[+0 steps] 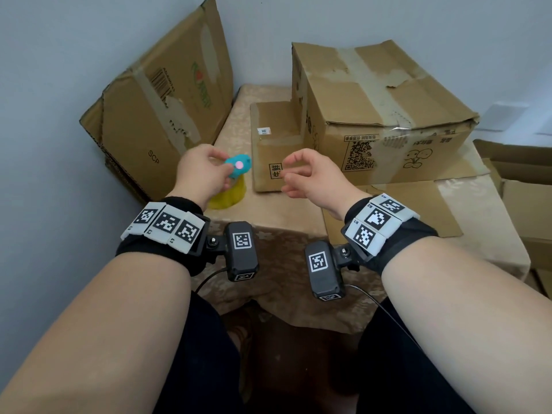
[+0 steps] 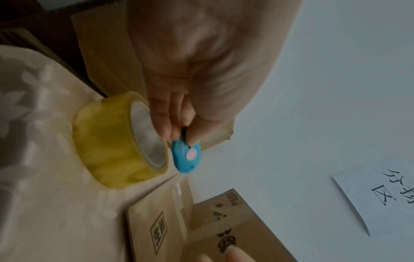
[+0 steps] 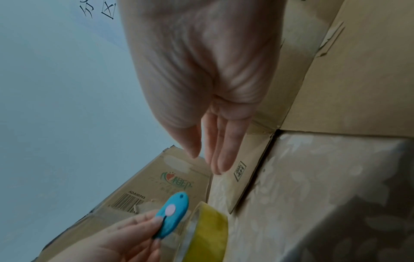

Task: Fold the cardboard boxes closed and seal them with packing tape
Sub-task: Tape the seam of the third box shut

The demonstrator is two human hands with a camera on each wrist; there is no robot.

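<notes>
Left hand: pinches a small blue cutter above the tape roll.
Right hand: loosely curled, holding nothing, beside the cutter.
Tape roll: yellow, on the worktop near its left edge.
Boxes: a flattened box lies just beyond the hands; a big sealed box stands at the far right.
Around: another box leans past the left edge.

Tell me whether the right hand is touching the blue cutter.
Apart. The right wrist view shows the right hand with straight fingers well above the blue cutter, wall and cardboard between them; the left hand pinches the cutter.
</notes>
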